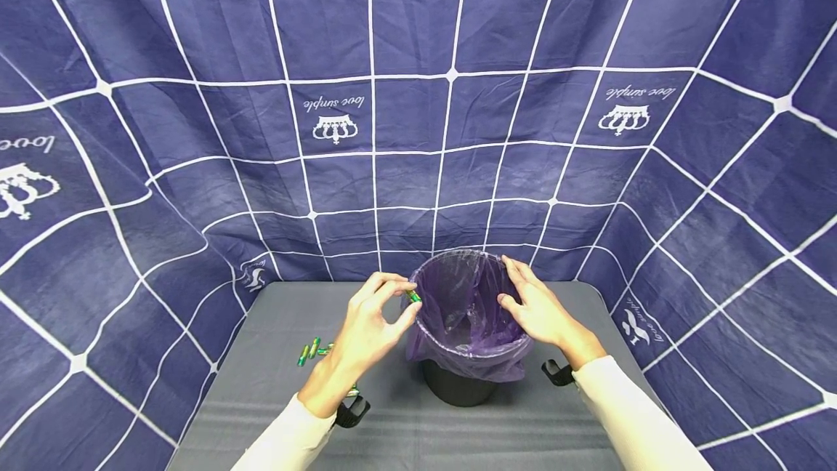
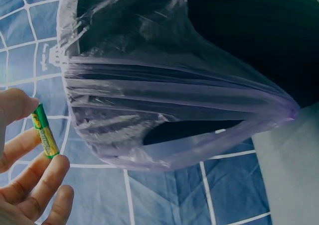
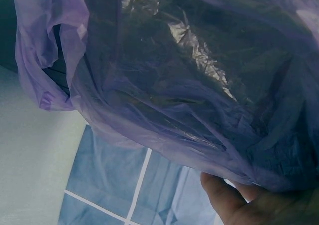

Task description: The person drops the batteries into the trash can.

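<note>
My left hand [image 1: 375,315] pinches a green and yellow battery [image 2: 46,131] between thumb and fingertips, just off the left rim of the trash can. A black trash can [image 1: 460,386] stands upright, lined with a thin, see-through purple trash bag [image 1: 471,365] folded out over its rim. At the right side of that rim, my right hand [image 1: 539,311] holds the edge, with the thumb toward the opening. Its fingers [image 3: 222,197] show against the outside of the bag in the right wrist view. Several more batteries [image 1: 314,347] lie on the table left of my left hand, some partly hidden by the wrist.
A grey cloth covers the table [image 1: 261,413]. Behind it and at both sides hangs a blue curtain [image 1: 412,115] with white grid lines. Black straps [image 1: 353,411] sit at both wrists. The bag's loose lower edge hangs around the trash can.
</note>
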A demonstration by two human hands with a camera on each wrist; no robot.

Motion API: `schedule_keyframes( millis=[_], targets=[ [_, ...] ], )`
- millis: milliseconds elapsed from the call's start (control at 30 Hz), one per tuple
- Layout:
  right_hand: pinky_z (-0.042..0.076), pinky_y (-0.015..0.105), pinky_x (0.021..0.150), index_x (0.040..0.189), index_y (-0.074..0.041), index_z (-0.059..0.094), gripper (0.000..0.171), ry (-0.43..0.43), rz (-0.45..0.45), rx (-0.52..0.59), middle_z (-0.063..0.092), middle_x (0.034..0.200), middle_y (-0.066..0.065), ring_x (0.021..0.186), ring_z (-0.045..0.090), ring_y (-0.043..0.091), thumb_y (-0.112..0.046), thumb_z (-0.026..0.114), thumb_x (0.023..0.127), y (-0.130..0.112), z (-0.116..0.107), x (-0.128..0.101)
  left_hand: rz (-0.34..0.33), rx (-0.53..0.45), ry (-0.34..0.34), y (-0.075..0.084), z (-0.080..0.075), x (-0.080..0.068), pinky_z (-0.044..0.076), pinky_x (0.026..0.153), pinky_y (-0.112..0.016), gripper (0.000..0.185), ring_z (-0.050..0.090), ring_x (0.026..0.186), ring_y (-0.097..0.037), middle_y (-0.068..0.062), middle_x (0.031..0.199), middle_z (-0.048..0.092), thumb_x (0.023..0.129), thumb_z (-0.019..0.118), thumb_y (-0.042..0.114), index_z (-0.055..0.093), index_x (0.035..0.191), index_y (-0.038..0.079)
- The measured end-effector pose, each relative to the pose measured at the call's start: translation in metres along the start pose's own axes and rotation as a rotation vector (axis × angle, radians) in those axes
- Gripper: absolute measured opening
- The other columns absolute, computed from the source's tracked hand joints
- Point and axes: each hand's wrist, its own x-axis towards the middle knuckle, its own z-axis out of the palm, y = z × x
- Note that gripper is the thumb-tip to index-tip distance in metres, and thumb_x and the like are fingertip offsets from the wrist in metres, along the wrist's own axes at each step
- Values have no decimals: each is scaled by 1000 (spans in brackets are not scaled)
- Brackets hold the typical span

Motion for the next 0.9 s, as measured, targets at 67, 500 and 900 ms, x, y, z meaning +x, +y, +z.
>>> schedule_keyframes(
  millis=[67,500,900],
  targets=[
    [43,73,133,177,7,37,77,1,1,2,49,177,30,164,52,54,-22,65,112,0,0,0,15,0,-18,2,2,5,66,93,-36,30,81,102,-25,-7,118,80,91,98,9,87,119,7],
    [42,73,134,177,8,36,77,0,0,7,48,177,31,164,51,54,-21,64,111,-4,-3,2,82,24,-184,8,4,48,69,98,-38,25,83,107,-27,-3,117,80,96,96,17,86,119,13],
    [42,72,135,177,8,37,77,5,-3,16,49,176,31,164,51,54,-21,64,111,-1,-1,0,53,69,-279,11,8,64,68,96,-40,26,83,108,-28,-2,120,80,98,95,26,86,121,17]
  ],
)
